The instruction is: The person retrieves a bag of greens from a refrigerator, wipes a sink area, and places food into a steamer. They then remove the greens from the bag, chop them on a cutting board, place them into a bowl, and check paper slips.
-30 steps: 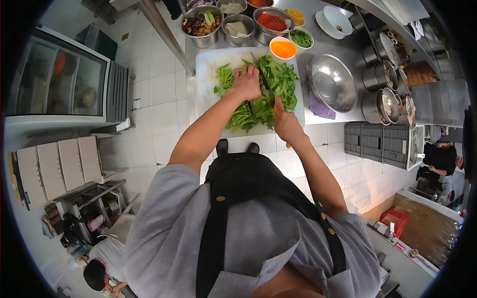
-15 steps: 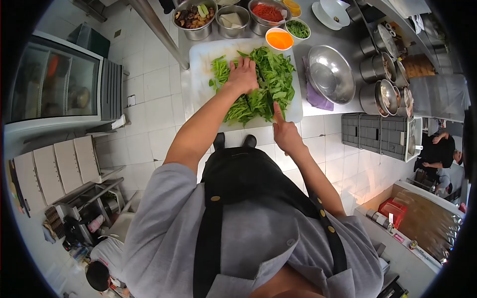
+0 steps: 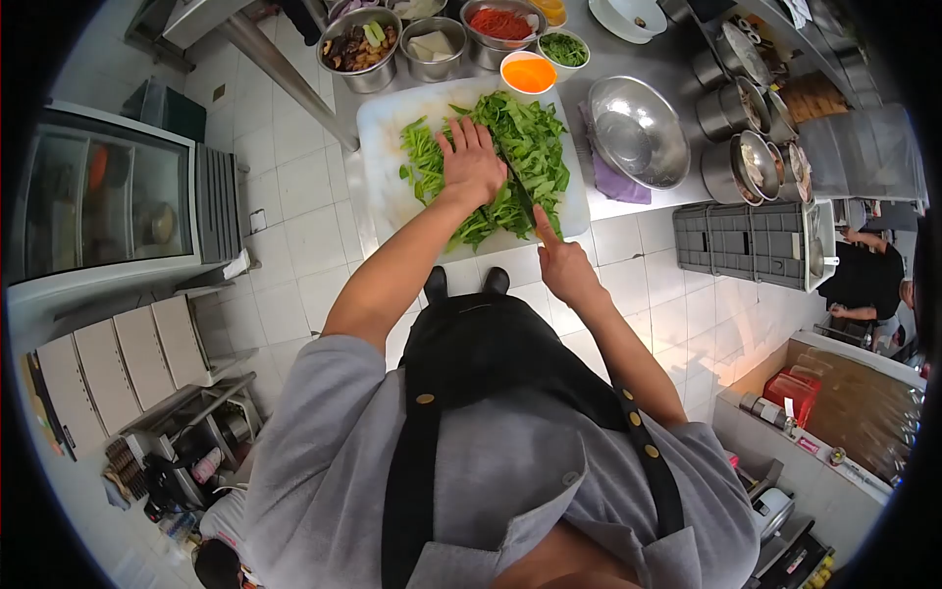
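Left hand [image 3: 473, 169] lies palm-down, fingers extended and slightly spread, gripping nothing visible, probably steadying the chopped leafy greens [image 3: 538, 142] on the white cutting board [image 3: 381, 133]. Right hand [image 3: 569, 270] is closed round the knife [image 3: 523, 196] handle, index finger forward, likely for control; blade beside left hand. Versus half a second ago, left fingers look flatter, more of the blade shows.
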A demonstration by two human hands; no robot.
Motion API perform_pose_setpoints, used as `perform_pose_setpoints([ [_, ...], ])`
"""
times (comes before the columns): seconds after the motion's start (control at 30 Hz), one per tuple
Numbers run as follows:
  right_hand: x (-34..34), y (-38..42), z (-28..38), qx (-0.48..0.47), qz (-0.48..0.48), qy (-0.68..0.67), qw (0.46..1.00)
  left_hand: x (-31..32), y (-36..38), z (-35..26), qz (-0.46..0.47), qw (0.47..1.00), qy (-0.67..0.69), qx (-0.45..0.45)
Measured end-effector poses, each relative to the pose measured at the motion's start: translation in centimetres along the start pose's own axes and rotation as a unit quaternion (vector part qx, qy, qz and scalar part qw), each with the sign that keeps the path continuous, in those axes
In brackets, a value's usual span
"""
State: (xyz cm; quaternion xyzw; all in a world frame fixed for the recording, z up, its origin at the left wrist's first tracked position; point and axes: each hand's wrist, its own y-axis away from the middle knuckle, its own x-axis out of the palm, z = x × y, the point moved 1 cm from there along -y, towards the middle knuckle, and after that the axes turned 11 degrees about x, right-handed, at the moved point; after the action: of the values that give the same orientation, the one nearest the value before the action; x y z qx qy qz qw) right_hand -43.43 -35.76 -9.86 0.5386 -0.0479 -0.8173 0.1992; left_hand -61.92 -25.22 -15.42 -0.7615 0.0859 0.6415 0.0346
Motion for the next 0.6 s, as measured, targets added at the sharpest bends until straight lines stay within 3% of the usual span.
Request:
perform_pose_setpoints([
  [0.43,4.1,-1.5,-2.3,0.017,-0.013,-0.046,0.999,0.8,-0.1,-0.5,-0.044,0.999,-0.018,0.010],
  [0.5,4.3,-2.2,-2.2,-0.042,-0.076,-0.059,0.994,0.4,0.1,-0.4,-0.044,0.999,-0.018,0.013],
  [0.6,2.8,-1.7,-2.7,-0.027,-0.044,-0.039,0.998,-0.2,-0.1,-0.3,-0.042,0.999,0.025,0.009],
])
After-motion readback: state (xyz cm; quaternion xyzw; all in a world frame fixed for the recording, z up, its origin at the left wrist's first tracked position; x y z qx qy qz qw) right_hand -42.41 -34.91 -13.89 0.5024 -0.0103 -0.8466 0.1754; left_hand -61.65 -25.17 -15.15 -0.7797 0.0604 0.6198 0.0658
